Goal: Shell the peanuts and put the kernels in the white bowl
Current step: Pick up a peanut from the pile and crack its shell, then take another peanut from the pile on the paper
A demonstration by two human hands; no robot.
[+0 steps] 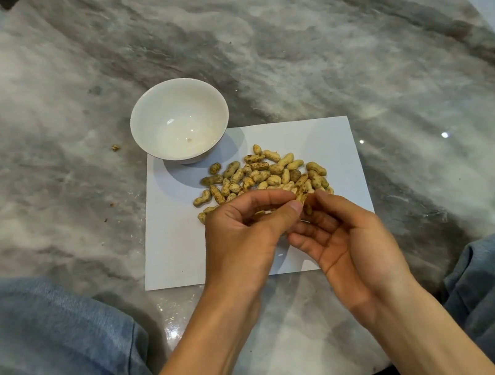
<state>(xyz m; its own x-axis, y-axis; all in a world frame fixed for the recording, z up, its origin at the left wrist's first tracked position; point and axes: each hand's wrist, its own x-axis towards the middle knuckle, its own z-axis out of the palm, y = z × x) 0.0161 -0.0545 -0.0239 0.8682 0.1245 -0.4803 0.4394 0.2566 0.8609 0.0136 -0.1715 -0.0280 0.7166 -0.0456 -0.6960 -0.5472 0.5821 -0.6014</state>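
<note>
A pile of unshelled peanuts (257,174) lies on a white paper sheet (178,250). The white bowl (179,121) stands at the sheet's far left corner, holding only a tiny crumb. My left hand (243,233) and my right hand (341,234) meet over the near edge of the pile. Between the left thumb and fingers and the right fingertips sits one peanut (302,197), pinched by both hands. The right palm faces up, fingers curled toward the peanut.
The round grey marble table (314,47) carries a small shell bit (115,147) left of the bowl and a few crumbs. My knees in blue jeans (54,347) flank the near table edge.
</note>
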